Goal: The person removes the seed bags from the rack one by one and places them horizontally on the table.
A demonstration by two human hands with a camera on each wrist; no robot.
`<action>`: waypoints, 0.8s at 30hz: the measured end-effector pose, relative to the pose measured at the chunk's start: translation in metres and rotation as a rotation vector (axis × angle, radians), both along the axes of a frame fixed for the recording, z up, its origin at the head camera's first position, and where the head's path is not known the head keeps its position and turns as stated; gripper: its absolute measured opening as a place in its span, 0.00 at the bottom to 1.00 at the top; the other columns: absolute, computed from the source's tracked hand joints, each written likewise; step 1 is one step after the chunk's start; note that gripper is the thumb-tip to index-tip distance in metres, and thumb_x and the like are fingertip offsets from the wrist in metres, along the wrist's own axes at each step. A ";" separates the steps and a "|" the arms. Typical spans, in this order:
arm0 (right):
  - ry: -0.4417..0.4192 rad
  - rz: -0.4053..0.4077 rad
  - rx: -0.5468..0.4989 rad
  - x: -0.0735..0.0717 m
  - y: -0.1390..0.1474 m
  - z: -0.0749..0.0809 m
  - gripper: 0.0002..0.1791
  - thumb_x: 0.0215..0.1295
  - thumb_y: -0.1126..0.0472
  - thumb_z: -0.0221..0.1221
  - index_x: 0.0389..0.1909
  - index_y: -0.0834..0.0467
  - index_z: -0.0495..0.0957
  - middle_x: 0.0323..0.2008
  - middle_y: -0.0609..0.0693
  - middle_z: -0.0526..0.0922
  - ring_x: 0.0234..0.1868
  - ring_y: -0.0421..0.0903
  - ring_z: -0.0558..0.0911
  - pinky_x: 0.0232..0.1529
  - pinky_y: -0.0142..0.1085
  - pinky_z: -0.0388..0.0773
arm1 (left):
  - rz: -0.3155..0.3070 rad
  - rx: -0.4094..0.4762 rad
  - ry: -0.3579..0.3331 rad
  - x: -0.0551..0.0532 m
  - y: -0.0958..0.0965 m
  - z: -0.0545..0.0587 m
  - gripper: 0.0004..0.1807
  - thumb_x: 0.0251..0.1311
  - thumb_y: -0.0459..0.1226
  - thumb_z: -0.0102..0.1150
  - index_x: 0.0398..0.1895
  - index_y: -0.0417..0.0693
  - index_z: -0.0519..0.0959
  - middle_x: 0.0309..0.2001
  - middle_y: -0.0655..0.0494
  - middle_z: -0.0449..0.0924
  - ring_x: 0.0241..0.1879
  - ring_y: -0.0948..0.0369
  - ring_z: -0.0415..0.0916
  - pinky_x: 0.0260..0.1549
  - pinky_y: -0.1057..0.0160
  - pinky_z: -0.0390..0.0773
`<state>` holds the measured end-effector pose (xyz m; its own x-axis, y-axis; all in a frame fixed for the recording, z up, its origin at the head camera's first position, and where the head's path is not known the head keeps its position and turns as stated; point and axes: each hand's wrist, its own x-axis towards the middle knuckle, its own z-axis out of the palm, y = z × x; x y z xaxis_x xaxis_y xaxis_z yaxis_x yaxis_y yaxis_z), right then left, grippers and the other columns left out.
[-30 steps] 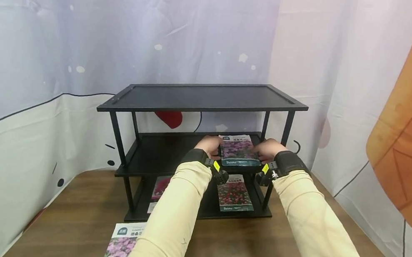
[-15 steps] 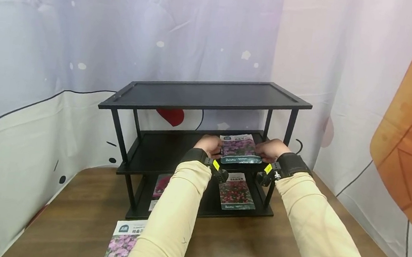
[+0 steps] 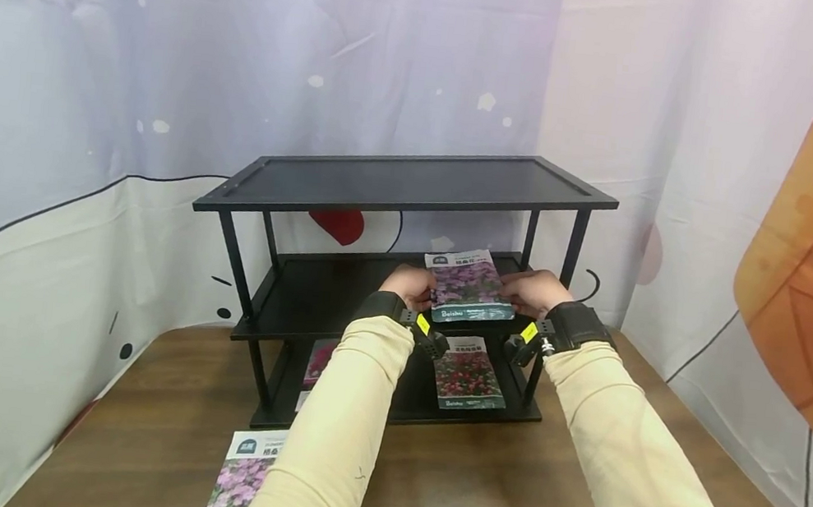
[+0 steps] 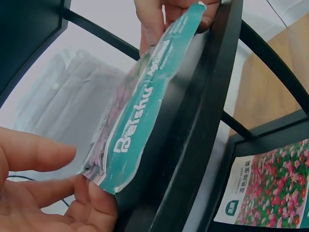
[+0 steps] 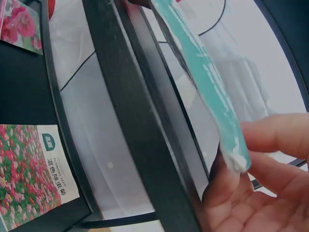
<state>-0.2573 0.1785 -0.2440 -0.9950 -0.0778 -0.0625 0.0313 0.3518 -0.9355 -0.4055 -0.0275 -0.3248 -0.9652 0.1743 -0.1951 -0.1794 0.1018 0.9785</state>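
Observation:
A flower seed packet (image 3: 470,287) with purple blooms and a teal bottom band is held over the right part of the middle shelf (image 3: 330,299), with its front edge raised in the wrist views. My left hand (image 3: 412,285) holds its left edge; in the left wrist view the fingers (image 4: 94,203) curl under the corner, with the thumb above and slightly apart. On the opposite edge, my right hand (image 3: 531,291) grips the packet between thumb and fingers, as the right wrist view shows. Beneath, a red-flowered seed packet (image 3: 468,376) lies on the bottom shelf.
The black three-tier rack (image 3: 414,184) has its top board just above my hands and posts (image 3: 572,250) at the corners. A pink-flowered packet (image 3: 319,360) on the bottom shelf is partly behind my left sleeve. Another packet (image 3: 237,483) lies on the wooden table (image 3: 471,492) front left.
The held packet has shifted slightly left and turned a little, its back edge now farther left. Both hands keep hold of its sides. The head view has tilted slightly.

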 end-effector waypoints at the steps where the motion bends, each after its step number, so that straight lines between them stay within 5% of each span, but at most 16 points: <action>1: 0.005 0.001 -0.010 0.000 -0.001 -0.001 0.26 0.63 0.69 0.51 0.62 0.71 0.63 0.25 0.44 0.73 0.25 0.35 0.72 0.29 0.26 0.74 | 0.013 0.002 -0.003 -0.002 0.000 -0.003 0.16 0.58 0.30 0.51 0.12 0.48 0.66 0.11 0.59 0.56 0.09 0.63 0.52 0.25 0.59 0.78; 3: 0.021 0.001 -0.023 0.001 -0.001 -0.001 0.25 0.63 0.68 0.51 0.62 0.70 0.63 0.25 0.44 0.74 0.25 0.35 0.72 0.29 0.26 0.74 | 0.018 0.015 -0.007 -0.006 -0.001 -0.005 0.15 0.57 0.30 0.51 0.13 0.47 0.70 0.11 0.59 0.59 0.09 0.64 0.56 0.25 0.60 0.78; 5: 0.039 0.003 -0.034 0.002 -0.003 -0.001 0.26 0.63 0.68 0.51 0.62 0.70 0.63 0.27 0.45 0.75 0.26 0.36 0.73 0.30 0.26 0.73 | 0.009 0.023 0.003 0.003 -0.004 0.001 0.13 0.57 0.30 0.52 0.15 0.48 0.70 0.11 0.60 0.60 0.09 0.64 0.56 0.23 0.61 0.78; 8: 0.055 0.006 -0.049 0.003 -0.006 0.001 0.25 0.63 0.66 0.51 0.62 0.68 0.63 0.31 0.47 0.76 0.27 0.36 0.73 0.30 0.26 0.73 | 0.007 0.027 0.046 0.044 -0.009 0.026 0.08 0.57 0.27 0.52 0.35 0.47 0.78 0.13 0.59 0.60 0.10 0.64 0.54 0.21 0.64 0.74; 12: 0.065 0.021 -0.093 0.005 -0.011 0.004 0.27 0.63 0.65 0.51 0.64 0.67 0.62 0.33 0.47 0.77 0.27 0.35 0.74 0.28 0.25 0.73 | 0.078 0.052 0.066 0.112 -0.016 0.067 0.29 0.59 0.24 0.52 0.64 0.47 0.65 0.25 0.55 0.67 0.18 0.63 0.60 0.26 0.63 0.72; 14: 0.063 0.031 -0.126 0.004 -0.014 0.006 0.28 0.63 0.65 0.51 0.64 0.66 0.61 0.31 0.46 0.77 0.26 0.35 0.73 0.27 0.25 0.71 | 0.104 0.075 0.057 0.132 -0.020 0.079 0.28 0.59 0.24 0.52 0.65 0.42 0.63 0.32 0.52 0.70 0.24 0.62 0.63 0.32 0.62 0.73; 19: 0.043 0.044 -0.173 0.002 -0.022 0.007 0.25 0.64 0.65 0.50 0.62 0.67 0.63 0.23 0.44 0.70 0.20 0.35 0.66 0.23 0.26 0.67 | 0.127 0.096 0.054 0.155 -0.026 0.092 0.26 0.60 0.23 0.50 0.64 0.37 0.63 0.37 0.49 0.70 0.29 0.60 0.64 0.44 0.59 0.72; 24: 0.028 0.068 -0.167 0.001 -0.028 0.007 0.10 0.65 0.64 0.50 0.42 0.66 0.70 0.21 0.45 0.69 0.19 0.36 0.65 0.21 0.26 0.67 | 0.158 0.113 0.054 0.156 -0.031 0.090 0.23 0.60 0.24 0.52 0.60 0.35 0.68 0.37 0.51 0.73 0.31 0.60 0.68 0.47 0.58 0.72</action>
<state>-0.2567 0.1509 -0.2367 -0.9882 -0.1524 -0.0157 -0.0141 0.1924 -0.9812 -0.2495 -0.0584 -0.2349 -0.9907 0.0377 -0.1305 -0.1318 -0.0342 0.9907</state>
